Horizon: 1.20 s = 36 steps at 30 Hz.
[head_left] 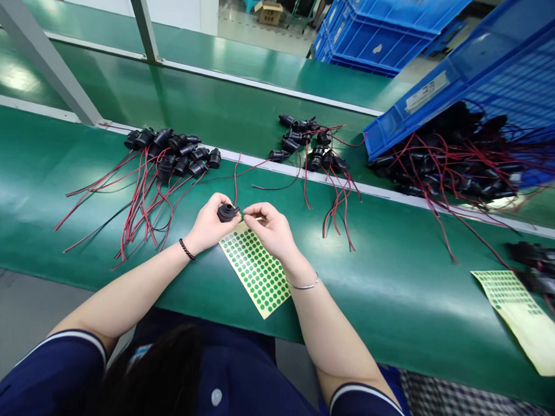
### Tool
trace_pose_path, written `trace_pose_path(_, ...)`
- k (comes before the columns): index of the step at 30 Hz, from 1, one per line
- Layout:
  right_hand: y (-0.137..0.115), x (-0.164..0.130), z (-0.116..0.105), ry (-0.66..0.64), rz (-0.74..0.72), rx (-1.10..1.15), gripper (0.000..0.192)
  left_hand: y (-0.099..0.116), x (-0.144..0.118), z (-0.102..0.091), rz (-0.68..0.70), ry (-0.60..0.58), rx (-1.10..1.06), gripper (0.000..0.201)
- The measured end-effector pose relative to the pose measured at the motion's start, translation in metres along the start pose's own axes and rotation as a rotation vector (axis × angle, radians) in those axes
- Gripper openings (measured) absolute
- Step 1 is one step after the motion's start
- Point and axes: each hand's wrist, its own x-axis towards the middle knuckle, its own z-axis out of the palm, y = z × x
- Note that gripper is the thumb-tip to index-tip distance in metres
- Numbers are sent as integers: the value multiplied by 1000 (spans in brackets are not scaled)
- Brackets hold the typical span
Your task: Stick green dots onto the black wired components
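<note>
My left hand is closed around a small black pump with a round body and a short spout, and a red wire runs up behind it. Close beside the spout, the thumb and forefinger of my right hand are pinched together; whatever lies between them is too small to make out. Beneath my hands a pale yellow sheet of round green stickers lies slanted on the green bench. Its top edge is partly hidden by my fingers.
Left of my hands lies a heap of black pumps with red and black wires. More pumps lie ahead. A tilted blue crate spills pumps at right, near a second sticker sheet. A metal post rises at left.
</note>
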Motion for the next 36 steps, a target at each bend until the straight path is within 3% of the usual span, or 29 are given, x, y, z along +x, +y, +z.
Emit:
trace_pose_path(10,-4,0,-1,40,31,87,18,-3,0,5,-62,7,-333,33)
trace_pose_path(16,-3,1,0,29,30,139,19,-3,-3,7,-38,-29,-268,34)
trace_pose_path(24,-16,-7,6,-59,179,480,23,-15,-4,6,191,-30,-89,36)
trace_pose_path(36,-18,-10,12,-3,136,386,13,-25,-5,10,346,-5,59,37)
